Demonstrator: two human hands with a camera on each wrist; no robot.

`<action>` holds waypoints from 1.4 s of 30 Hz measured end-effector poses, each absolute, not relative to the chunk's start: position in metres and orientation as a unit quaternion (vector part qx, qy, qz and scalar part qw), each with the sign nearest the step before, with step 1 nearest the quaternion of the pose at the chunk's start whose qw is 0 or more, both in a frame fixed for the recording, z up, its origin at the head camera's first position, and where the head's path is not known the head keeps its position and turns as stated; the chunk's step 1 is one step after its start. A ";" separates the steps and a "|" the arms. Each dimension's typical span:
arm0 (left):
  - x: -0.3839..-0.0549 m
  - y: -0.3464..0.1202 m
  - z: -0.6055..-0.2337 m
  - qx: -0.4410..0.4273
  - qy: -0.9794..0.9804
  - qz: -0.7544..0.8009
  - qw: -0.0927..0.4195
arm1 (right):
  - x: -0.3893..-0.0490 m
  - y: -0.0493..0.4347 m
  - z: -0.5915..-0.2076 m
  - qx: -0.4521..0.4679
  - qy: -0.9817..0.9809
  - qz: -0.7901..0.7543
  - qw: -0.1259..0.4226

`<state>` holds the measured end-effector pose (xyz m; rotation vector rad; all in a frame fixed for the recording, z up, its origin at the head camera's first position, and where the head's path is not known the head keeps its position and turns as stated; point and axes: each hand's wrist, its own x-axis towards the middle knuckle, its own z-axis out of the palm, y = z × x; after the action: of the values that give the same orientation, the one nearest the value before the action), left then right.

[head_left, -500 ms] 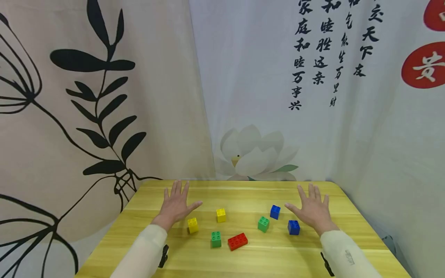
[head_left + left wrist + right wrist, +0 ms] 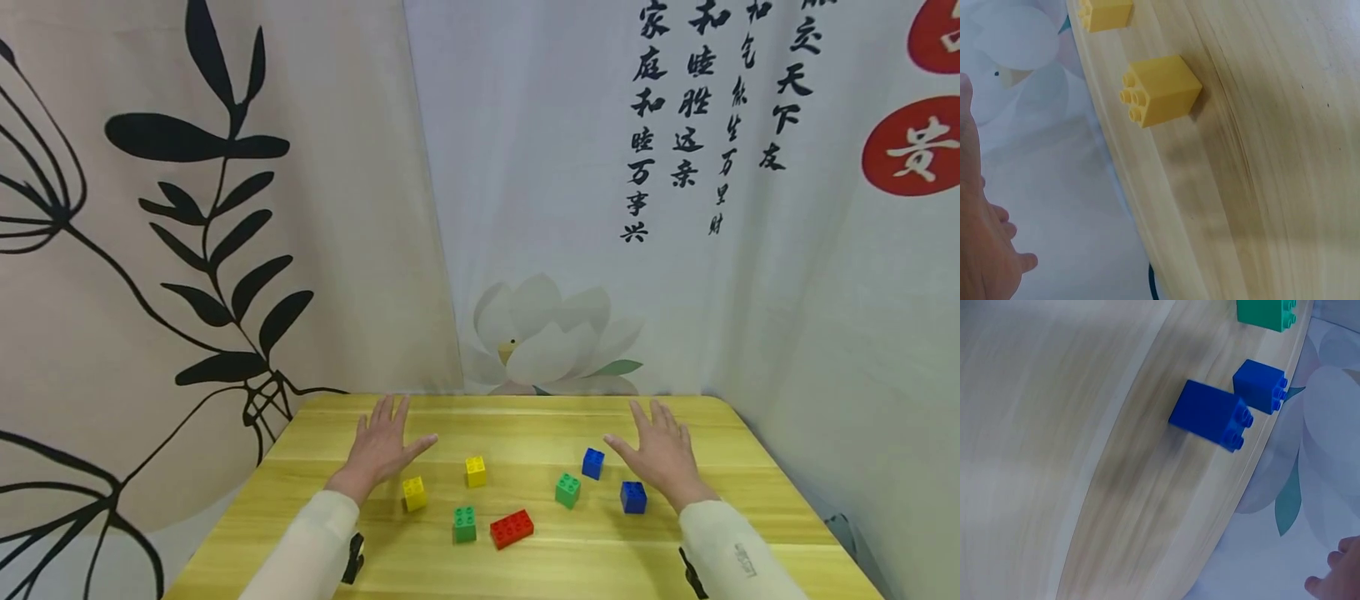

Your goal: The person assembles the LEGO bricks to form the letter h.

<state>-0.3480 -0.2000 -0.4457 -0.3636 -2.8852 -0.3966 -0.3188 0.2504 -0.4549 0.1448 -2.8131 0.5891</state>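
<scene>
My left hand [image 2: 377, 450] is held over the left side of the table, fingers straight and spread, holding nothing. Nearest to it are a yellow brick [image 2: 414, 493] and, farther right, a second yellow brick [image 2: 476, 472]. On the right side my right hand [image 2: 662, 454] hovers with fingers extended and nothing in it. Beside it lie a blue brick [image 2: 633, 497] and another blue brick [image 2: 592, 463]. Between the hands sit a green brick [image 2: 567, 490], a second green brick [image 2: 464, 524] and a longer red brick [image 2: 512, 529].
The wooden table [image 2: 570, 575] ends at a back edge against a hanging cloth [image 2: 525, 208] printed with leaves, a lotus and writing. A dark strap piece [image 2: 353, 558] shows at the left sleeve [image 2: 307, 546].
My right hand has shifted a little to the left, towards the blue bricks. The left hand stays nearly in place. The whole head view has moved slightly; the bricks lie as before.
</scene>
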 end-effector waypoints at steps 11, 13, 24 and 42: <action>-0.348 -0.195 -0.454 -0.113 -0.966 -0.219 0.079 | -0.320 0.237 -0.460 0.066 -0.962 0.207 0.163; -0.347 -0.195 -0.456 -0.114 -0.961 -0.238 0.080 | -0.319 0.233 -0.461 0.069 -0.962 0.206 0.166; -0.346 -0.202 -0.462 -0.095 -0.934 -0.339 0.068 | -0.319 0.208 -0.467 0.086 -0.948 0.244 0.185; -0.350 -0.208 -0.460 -0.052 -0.874 -0.481 0.036 | -0.319 0.160 -0.470 0.106 -0.924 0.331 0.158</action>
<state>-0.3501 -0.2080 -0.4601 -0.1594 -2.6868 -1.4779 -0.3189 0.1600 -0.4701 0.3032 -2.6430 0.9461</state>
